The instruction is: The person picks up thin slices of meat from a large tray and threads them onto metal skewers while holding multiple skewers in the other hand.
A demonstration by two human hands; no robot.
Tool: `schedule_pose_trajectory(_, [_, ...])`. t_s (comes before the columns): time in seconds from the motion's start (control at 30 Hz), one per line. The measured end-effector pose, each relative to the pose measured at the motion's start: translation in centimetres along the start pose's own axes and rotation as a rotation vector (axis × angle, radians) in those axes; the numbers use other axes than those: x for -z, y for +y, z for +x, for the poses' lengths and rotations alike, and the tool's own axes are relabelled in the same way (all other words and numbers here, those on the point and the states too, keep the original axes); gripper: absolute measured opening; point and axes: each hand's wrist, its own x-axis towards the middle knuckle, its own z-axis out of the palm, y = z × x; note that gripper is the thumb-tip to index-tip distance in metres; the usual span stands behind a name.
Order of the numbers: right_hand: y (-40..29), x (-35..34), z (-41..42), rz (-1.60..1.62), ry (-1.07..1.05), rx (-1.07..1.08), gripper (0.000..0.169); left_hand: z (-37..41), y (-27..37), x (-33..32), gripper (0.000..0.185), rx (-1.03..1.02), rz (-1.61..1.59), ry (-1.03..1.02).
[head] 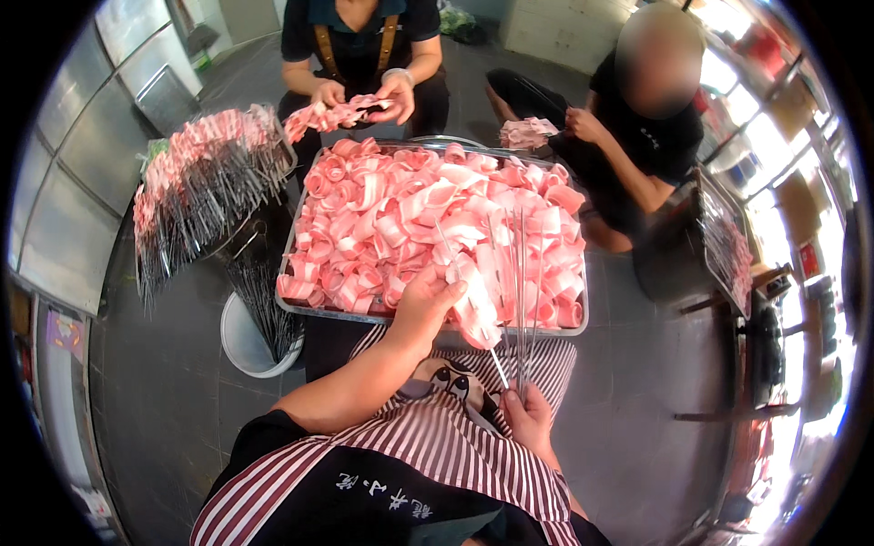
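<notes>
A metal tray [437, 323] heaped with thin, curled slices of streaky raw meat [382, 205] stands before me. My left hand [430, 300] pinches a pale slice of meat [472, 307] at the tray's near edge, and a metal skewer [500, 368] runs through it. My right hand [528, 416], over my striped apron [539, 368], grips the lower end of that skewer. It also holds several bare metal skewers [522, 300], whose upper parts stand up in front of the meat.
Left of the tray are a rack of loaded meat skewers [212, 157] and a white bucket [239, 341] of bare skewers. One person [362, 61] handles meat opposite; another person [635, 143] sits at the right, near a tray of skewers [727, 239].
</notes>
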Motion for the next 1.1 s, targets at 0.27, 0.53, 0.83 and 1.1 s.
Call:
schedule_pose_trajectory(0.27, [-1.1,0.3,-0.2,0.310,-0.119,-0.058,0.024,3.1,-1.3,-0.9,0.010,-0.092,0.073,-0.013])
schedule_pose_trajectory(0.53, [-0.2,1.3,0.0,0.206,-0.223,-0.057,0.022,5.8,-1.3,-2.0,0.019,-0.498,1.137,-0.099])
schedule_pose_trajectory(0.83, [0.7,1.3,0.6,0.179,-0.153,-0.052,0.020,4.8,-1.5,-1.7,0.026,-0.622,1.170,-0.071])
schedule_pose_trajectory(1.1, [0.4,0.8,0.4,0.171,-0.161,-0.082,0.022,-0.4,-1.9,-2.0,0.015,0.174,0.389,-0.308])
